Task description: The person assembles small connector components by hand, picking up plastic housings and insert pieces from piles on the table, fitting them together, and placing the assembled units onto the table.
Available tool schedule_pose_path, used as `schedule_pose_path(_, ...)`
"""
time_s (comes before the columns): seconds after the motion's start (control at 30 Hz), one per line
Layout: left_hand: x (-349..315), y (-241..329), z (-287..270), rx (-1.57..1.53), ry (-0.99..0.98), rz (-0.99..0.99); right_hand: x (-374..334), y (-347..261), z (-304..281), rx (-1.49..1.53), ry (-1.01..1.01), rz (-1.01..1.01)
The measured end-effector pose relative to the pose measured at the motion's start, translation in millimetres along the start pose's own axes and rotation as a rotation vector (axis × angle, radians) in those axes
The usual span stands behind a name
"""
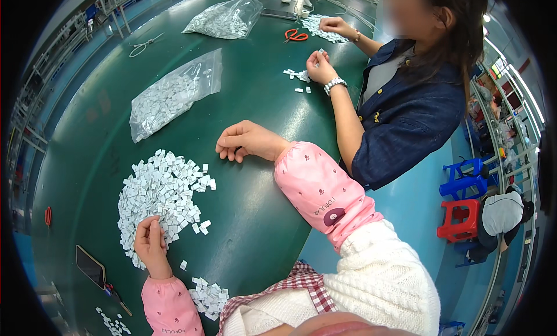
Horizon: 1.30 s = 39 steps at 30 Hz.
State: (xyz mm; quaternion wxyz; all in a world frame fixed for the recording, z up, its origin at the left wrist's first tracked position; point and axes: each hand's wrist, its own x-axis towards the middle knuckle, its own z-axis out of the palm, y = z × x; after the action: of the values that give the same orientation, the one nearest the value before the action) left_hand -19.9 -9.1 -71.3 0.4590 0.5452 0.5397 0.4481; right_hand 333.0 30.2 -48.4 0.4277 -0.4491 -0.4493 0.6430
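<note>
White, flat, rectangular little pieces form a small heap [209,299] near the body, and past it the bare left hand [152,243], fingertips drawn narrow, meets the near side of a large heap of like pieces [162,185]; whether it grips one I cannot tell. Glossy green tabletop [249,220] lies open from there to its right edge, the bare right hand [250,141] loosely curled over it, contents hidden. Beyond, a clear plastic bag [204,71] and a farther, bulging see-through bag [223,20] both hold white pieces.

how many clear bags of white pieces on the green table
2: one bag beyond the large loose pile, another bag farther back, left of the orange-handled scissors.
</note>
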Motion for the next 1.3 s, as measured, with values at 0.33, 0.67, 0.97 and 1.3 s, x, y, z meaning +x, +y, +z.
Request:
schedule_pose_path(0.33,-12,32,-24,-0.050,0.093,0.198,6,12,1,-0.070,0.149,-0.075)
schedule_pose_path(0.67,-41,39,-82,-0.160,0.162,0.076,-15,16,100,-0.417,0.182,-0.311)
schedule_pose_path(0.97,-57,11,-65,0.188,-0.241,0.251,-31,8,154,-1.103,0.075,-0.155)
schedule_pose_path(1.3,-70,-3,-55,0.568,-0.310,0.405,-17,8,170,-1.520,0.103,-0.281)
